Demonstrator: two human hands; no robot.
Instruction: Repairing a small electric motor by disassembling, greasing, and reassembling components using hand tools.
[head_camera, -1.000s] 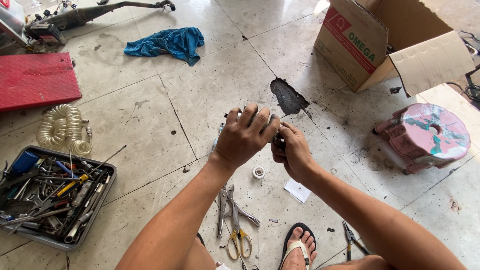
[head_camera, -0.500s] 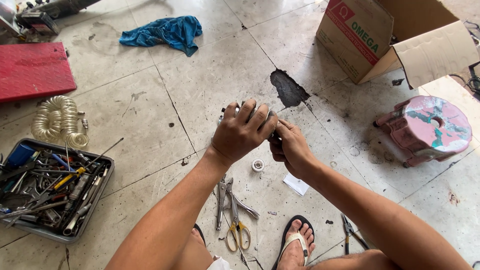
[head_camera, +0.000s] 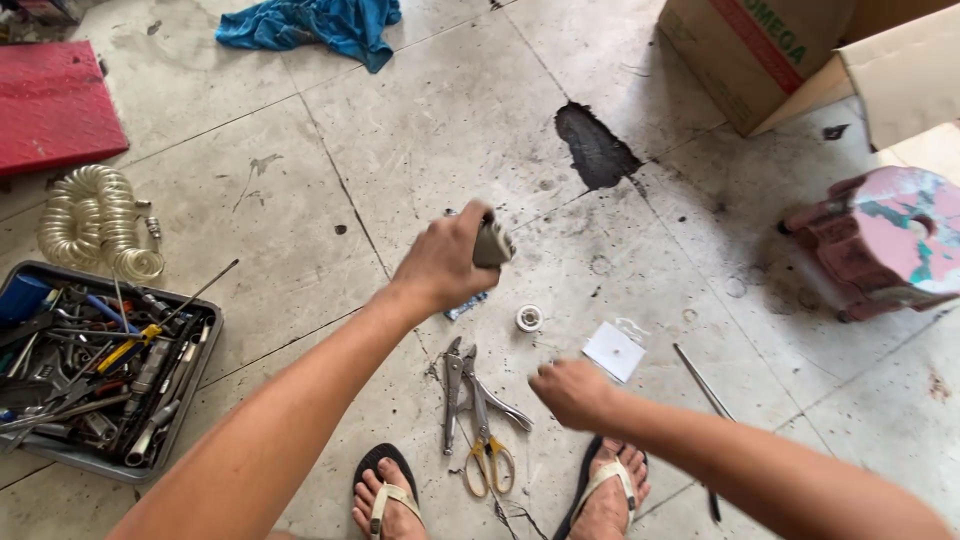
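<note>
A moment ago both my hands were pressed together over the same small part, above the dark stain on the floor. Now they have come apart: my left hand has kept the part and my right has dropped back toward my feet.

Far left sits the tool tray (head_camera: 200, 330), crammed with screwdrivers and wrenches, and above it the coiled hose (head_camera: 92, 220). Next comes my left hand (head_camera: 450, 262), raised over the tile floor (head_camera: 420, 130). Its fingers are curled tight around a small grey part (head_camera: 492, 243), which pokes out past my thumb; I cannot tell what the part is. Under that hand, on the floor, lie the pliers (head_camera: 455, 385) and the yellow-handled scissors (head_camera: 487, 455), with a small white roll of tape (head_camera: 529, 318) just beyond.

My right hand (head_camera: 573, 392) hangs low, near my sandalled foot (head_camera: 608, 490), fingers folded in loosely. They seem to hold nothing, though I cannot see inside them. Just past it lies a small clear bag (head_camera: 614, 350), then a thin metal rod (head_camera: 703, 383).
</note>
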